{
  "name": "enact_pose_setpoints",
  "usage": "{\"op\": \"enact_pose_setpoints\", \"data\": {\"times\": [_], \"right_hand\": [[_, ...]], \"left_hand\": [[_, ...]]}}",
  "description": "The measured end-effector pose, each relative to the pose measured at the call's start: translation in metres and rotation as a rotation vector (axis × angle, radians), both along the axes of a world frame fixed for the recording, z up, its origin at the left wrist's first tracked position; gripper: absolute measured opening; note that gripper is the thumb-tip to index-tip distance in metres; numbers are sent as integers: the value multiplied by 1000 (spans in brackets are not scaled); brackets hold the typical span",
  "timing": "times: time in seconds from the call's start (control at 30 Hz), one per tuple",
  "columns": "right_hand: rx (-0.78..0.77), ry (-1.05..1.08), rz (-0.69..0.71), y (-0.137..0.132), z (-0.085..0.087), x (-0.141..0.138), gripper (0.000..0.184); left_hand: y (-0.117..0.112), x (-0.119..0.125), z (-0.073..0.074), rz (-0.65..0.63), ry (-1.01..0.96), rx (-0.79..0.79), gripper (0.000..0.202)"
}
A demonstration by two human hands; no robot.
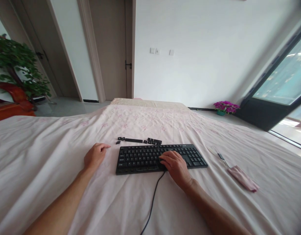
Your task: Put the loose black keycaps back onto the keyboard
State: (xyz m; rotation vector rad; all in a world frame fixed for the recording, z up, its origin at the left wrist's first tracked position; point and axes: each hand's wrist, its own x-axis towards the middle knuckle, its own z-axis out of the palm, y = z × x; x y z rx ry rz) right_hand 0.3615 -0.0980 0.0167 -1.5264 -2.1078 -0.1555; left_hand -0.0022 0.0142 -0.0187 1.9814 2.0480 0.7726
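Cool daylight comes in from the right through the glass [282,76], where I see pale patches of glare. It leaves the wall [201,71] bright, the doors [107,49] duller, and soft shadows in the folds of the sheet [50,143]. The keyboard [140,156] looks dark, its small lettering too soft for me to read. Towards the edges, upright lines lean, stretch and lose sharpness.
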Motion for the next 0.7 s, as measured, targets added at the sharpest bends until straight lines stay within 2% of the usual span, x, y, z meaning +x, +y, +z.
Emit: {"op": "enact_pose_setpoints", "data": {"times": [0.7], "right_hand": [[-9,-313,62,-2,6,-12,13]], "left_hand": [[1,-2,-2,9,1,-6,31]]}}
